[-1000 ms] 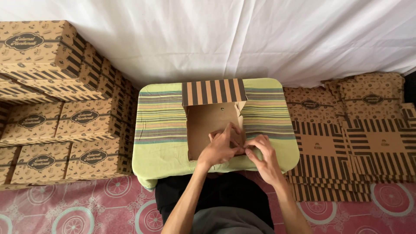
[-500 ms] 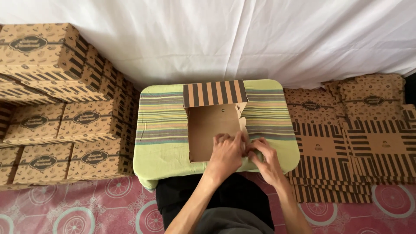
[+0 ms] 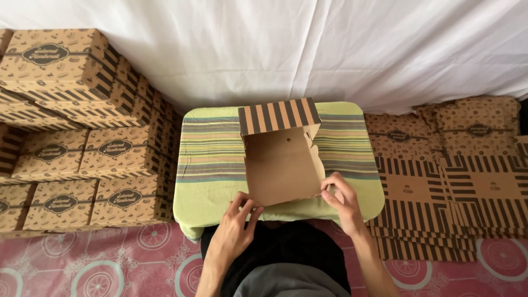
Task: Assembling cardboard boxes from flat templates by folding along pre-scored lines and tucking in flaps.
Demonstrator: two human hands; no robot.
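L hand (image 3: 234,228) w/ fingers loosely spread touches near-left corner of box (image 3: 281,165), holding nothing. Box sits mid table (image 3: 209,165), long axis running away from person, open top up, striped flap at far end; plain brown inside. R hand (image 3: 341,198) pinches near-right corner.

Both forearms reach forward to the near edge of the table. The left hand (image 3: 235,223) has its fingers spread and half-curled; the right hand (image 3: 342,197) pinches with bent fingers.
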